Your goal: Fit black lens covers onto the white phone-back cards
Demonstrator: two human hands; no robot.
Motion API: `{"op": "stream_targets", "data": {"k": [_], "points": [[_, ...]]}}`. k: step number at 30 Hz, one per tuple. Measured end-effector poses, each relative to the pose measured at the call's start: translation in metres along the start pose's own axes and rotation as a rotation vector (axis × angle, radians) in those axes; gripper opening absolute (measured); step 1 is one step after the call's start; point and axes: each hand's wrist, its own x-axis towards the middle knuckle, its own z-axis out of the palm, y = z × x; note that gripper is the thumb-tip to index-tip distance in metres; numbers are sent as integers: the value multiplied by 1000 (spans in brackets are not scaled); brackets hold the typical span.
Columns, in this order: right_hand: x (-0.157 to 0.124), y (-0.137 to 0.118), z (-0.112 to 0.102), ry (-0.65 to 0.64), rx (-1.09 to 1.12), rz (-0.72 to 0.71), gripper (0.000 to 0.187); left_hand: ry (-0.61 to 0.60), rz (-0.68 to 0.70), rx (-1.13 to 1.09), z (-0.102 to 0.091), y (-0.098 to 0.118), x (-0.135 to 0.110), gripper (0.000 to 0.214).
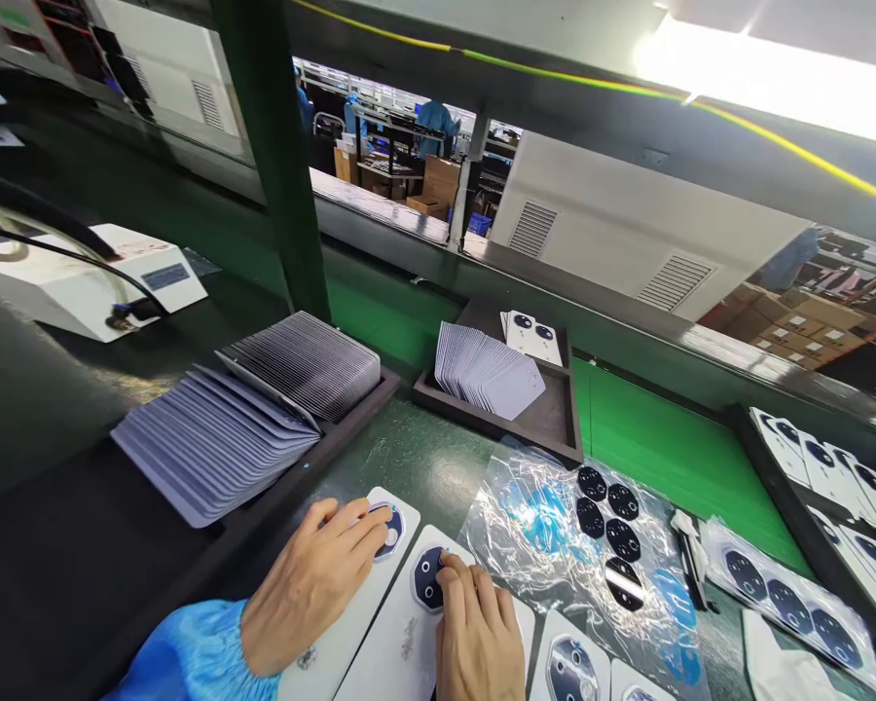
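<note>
In the head view, light, even fingertip pressure at the rim probably suits the dark disc (pixel 424 586) on the middle white panel (pixel 380 654), six o'clock; the left hand (pixel 321 565), seven o'clock, rests loosely extended fingers upon the left white panel's (pixel 365 608) round insert (pixel 395 528); the right hand (pixel 478 623), six o'clock, curls fingertips against the disc's right edge; whether they pinch anything cannot be told.

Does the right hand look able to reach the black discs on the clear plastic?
Probably yes: nothing tall stands between the right hand and the black discs, though it touches a white panel.
</note>
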Motion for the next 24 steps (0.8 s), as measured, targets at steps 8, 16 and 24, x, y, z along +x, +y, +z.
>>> {"op": "stream_targets", "data": {"k": [8,16,24], "points": [[-7,4,4,-7,38,22,43,-1,23,29,2,-1,-2,46],[-8,5,5,-4,-15,15,38,3,-3,28,-1,2,-1,45],[-5,-5,17,92,79,60,43,-11,35,28,-3,1,0,47]]}}
